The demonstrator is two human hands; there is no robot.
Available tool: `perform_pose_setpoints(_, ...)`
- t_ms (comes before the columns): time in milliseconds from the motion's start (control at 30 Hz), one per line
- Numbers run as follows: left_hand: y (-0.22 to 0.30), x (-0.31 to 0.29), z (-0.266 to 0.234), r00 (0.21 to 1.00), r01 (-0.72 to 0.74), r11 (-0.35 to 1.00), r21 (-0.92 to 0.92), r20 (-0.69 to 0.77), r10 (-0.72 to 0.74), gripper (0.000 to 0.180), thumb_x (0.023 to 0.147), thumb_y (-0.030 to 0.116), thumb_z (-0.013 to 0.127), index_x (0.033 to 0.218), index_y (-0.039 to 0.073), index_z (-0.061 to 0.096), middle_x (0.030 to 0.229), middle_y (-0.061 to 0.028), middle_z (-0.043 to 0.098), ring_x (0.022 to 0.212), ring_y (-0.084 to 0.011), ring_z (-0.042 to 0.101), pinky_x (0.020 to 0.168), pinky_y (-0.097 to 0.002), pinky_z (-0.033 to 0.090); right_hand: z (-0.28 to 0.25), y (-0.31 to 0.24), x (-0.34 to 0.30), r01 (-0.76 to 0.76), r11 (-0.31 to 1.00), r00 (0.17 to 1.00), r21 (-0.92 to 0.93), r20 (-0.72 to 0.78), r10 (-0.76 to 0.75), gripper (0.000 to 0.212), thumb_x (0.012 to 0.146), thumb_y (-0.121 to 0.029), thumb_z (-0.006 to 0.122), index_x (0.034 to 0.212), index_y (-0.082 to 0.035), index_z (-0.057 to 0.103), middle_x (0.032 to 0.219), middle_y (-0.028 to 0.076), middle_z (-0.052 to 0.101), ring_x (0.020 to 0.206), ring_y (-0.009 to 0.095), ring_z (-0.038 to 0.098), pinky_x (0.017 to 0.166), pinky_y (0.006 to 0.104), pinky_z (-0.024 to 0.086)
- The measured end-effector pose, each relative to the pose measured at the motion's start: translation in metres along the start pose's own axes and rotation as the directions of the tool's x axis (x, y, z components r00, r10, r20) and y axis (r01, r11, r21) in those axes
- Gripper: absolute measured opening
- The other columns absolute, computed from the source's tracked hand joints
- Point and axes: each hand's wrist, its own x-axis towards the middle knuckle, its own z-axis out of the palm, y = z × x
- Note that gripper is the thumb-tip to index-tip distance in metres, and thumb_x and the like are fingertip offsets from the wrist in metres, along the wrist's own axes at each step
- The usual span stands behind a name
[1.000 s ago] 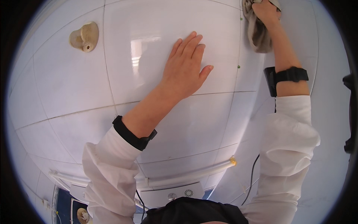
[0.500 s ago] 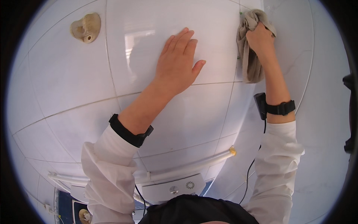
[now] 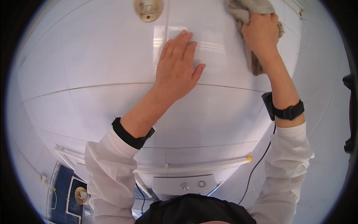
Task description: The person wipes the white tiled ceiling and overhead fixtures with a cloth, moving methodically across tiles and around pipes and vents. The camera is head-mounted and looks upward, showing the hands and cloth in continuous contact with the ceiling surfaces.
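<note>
My left hand (image 3: 177, 65) lies flat with fingers spread against the white tiled wall (image 3: 93, 74), holding nothing. My right hand (image 3: 261, 31) is closed on a crumpled grey-beige cloth (image 3: 250, 15) pressed to the wall near the top right; a strip of the cloth hangs down below the hand. Both forearms rise from white sleeves, each with a black wristband, and a black cable runs from the right one.
A beige round wall fitting (image 3: 148, 8) sits on the tiles at the top. Below, a white pipe (image 3: 194, 167) runs across above a white appliance with two knobs (image 3: 184, 184). A blue floor area (image 3: 63, 194) shows at lower left.
My right hand with the cloth has moved left and slightly down along the wall. The view has shifted, so the wall fitting now sits nearer the top centre. The left hand stays flat on the tile.
</note>
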Motion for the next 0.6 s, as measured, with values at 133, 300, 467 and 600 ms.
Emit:
perform_pose_setpoints(133,-0.018,-0.012,-0.025,0.999,0.045,0.997,0.057,-0.03,-0.043,0.045,0.075,0.011,0.068,0.115,-0.001,0.05,0.131,-0.0187,0.043,0.123,-0.0366,0.04,0.099,-0.0453,0.035,-0.004,-0.036,-0.001,0.092,0.996,0.994,-0.008,0.058,-0.091,0.036,0.066,-0.008,0.063,0.102,-0.005,0.065,0.112,0.018,0.057,0.103,0.039,0.049,0.087,0.0453,0.044)
perform_pose_setpoints(300,-0.041,-0.028,-0.05,0.996,0.087,0.991,0.102,-0.037,-0.084,0.043,0.074,0.008,0.067,0.113,-0.001,0.051,0.131,-0.0182,0.044,0.122,-0.0367,0.04,0.099,-0.0447,0.035,-0.008,-0.064,-0.023,0.475,0.87,0.874,0.13,0.049,-0.484,0.026,0.067,-0.01,0.066,0.093,-0.012,0.069,0.113,0.011,0.057,0.109,0.035,0.049,0.084,0.0442,0.045)
perform_pose_setpoints(467,-0.071,-0.034,-0.068,0.994,0.11,0.987,0.121,-0.036,-0.106,0.042,0.073,0.009,0.068,0.111,-0.001,0.052,0.128,-0.0189,0.043,0.123,-0.0354,0.041,0.1,-0.0484,0.034,0.016,-0.047,0.033,0.219,0.973,0.971,0.076,0.078,-0.225,0.036,0.071,-0.009,0.064,0.107,-0.015,0.065,0.123,0.008,0.052,0.114,0.034,0.046,0.091,0.0477,0.041)
perform_pose_setpoints(600,-0.086,-0.029,-0.095,0.994,0.081,0.985,0.155,-0.091,-0.067,0.042,0.073,0.008,0.068,0.111,-0.001,0.052,0.128,-0.0194,0.043,0.123,-0.0361,0.041,0.1,-0.0486,0.034,0.019,-0.05,0.094,0.131,0.991,0.99,0.026,0.057,-0.132,0.039,0.073,-0.008,0.06,0.112,-0.013,0.063,0.123,0.005,0.052,0.114,0.033,0.045,0.092,0.0468,0.041)
